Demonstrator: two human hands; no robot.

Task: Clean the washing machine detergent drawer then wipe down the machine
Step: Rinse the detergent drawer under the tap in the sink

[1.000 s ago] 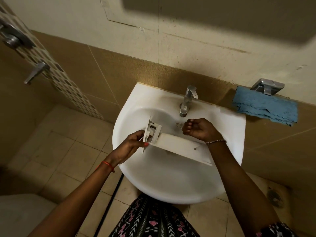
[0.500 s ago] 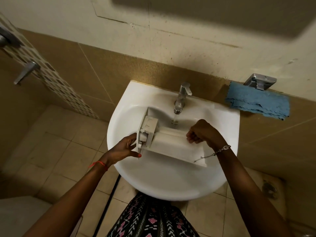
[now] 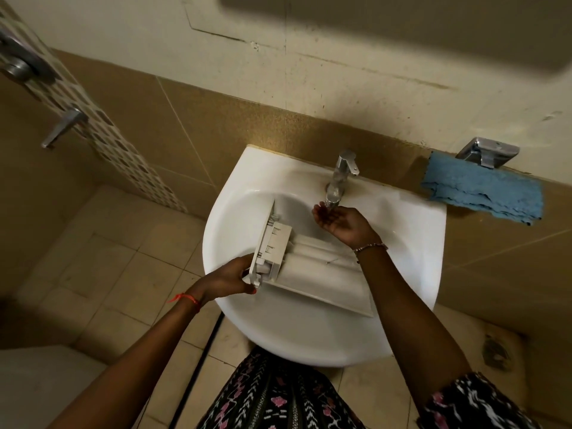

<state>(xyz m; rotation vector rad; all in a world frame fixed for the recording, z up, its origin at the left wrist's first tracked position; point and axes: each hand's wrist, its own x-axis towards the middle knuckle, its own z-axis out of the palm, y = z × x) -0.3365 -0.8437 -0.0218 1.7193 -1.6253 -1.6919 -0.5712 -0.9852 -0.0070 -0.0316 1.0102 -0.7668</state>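
A white plastic detergent drawer (image 3: pixel 312 270) lies across the white sink (image 3: pixel 411 230), its front panel to the left. My left hand (image 3: pixel 227 278) grips the drawer's front panel at its near corner. Above the drawer, my right hand (image 3: pixel 339 222) is cupped palm up directly under the spout of the chrome tap (image 3: pixel 340 178), holding nothing. I cannot tell whether water runs from the tap.
A blue cloth (image 3: pixel 486 188) hangs on the wall ledge right of the sink, under a chrome fitting (image 3: pixel 486 154). Chrome shower handles (image 3: pixel 63 126) stick out of the tiled wall at left. A white object (image 3: pixel 37 385) sits low at the left, on the tiled floor.
My right hand left the drawer's far edge, rose to the tap and opened palm up under the spout. The drawer has tilted so its inside faces up more.
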